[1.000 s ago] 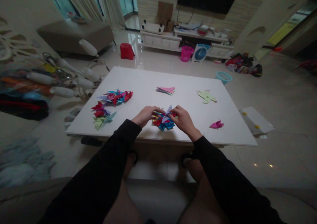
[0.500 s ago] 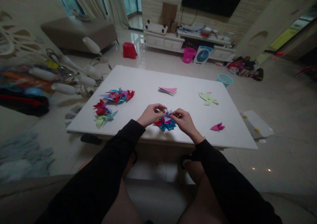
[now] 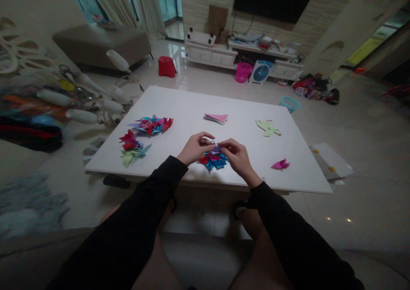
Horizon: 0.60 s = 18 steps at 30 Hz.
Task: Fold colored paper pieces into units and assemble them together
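Observation:
Between my two hands is a small purple folded-paper piece [image 3: 216, 148], pinched from both sides. My left hand [image 3: 197, 147] grips its left side with thumb and fingers. On its right side the fingers of my right hand [image 3: 236, 154] close on it. Just below lies a cluster of blue, red and magenta folded paper [image 3: 214, 161] on the white table [image 3: 179, 157]; whether the purple piece touches it I cannot tell. A pink folded-paper crane [image 3: 281, 164] rests to the right of my right hand.
Origami cranes [image 3: 152, 124] in several colours are heaped on the table's left, with a pale green one [image 3: 130, 156] nearer me. A stack of folded paper [image 3: 216, 118] lies beyond my hands. Pale green folded paper [image 3: 268, 127] is at the right. A lamp [image 3: 81, 115] stands left of the table.
My fingers have shifted slightly around the purple piece, and less of it shows between them now. The paper on the table stays in place.

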Each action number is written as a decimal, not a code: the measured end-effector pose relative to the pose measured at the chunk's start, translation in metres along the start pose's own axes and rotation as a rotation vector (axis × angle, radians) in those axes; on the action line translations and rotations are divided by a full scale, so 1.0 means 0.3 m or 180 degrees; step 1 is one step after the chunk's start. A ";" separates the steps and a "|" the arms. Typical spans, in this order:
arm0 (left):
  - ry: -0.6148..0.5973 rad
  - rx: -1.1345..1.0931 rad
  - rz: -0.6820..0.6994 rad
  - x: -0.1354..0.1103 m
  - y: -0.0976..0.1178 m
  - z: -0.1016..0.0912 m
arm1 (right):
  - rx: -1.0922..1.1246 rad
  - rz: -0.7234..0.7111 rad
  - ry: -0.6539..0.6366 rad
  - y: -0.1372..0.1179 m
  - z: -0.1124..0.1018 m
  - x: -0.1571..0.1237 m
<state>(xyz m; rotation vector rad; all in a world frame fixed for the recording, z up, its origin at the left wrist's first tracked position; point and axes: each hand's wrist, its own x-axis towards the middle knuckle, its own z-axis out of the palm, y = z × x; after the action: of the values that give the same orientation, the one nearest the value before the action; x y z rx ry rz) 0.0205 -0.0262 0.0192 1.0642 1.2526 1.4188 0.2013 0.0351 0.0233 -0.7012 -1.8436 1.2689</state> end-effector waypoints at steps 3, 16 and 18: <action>0.0005 0.0008 -0.0007 -0.002 0.005 0.005 | 0.0037 -0.0006 -0.0014 -0.005 -0.001 0.001; -0.0004 -0.0068 -0.0131 -0.010 0.017 0.018 | 0.0471 0.0556 -0.0028 0.020 0.005 0.005; 0.0006 -0.0075 -0.0164 -0.010 0.016 0.017 | 0.0560 0.0594 0.0004 0.022 0.004 0.007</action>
<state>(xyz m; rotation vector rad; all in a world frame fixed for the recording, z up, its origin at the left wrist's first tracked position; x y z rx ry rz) 0.0257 -0.0283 0.0243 1.0079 1.2533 1.3926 0.1993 0.0386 0.0176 -0.7904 -1.6708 1.5293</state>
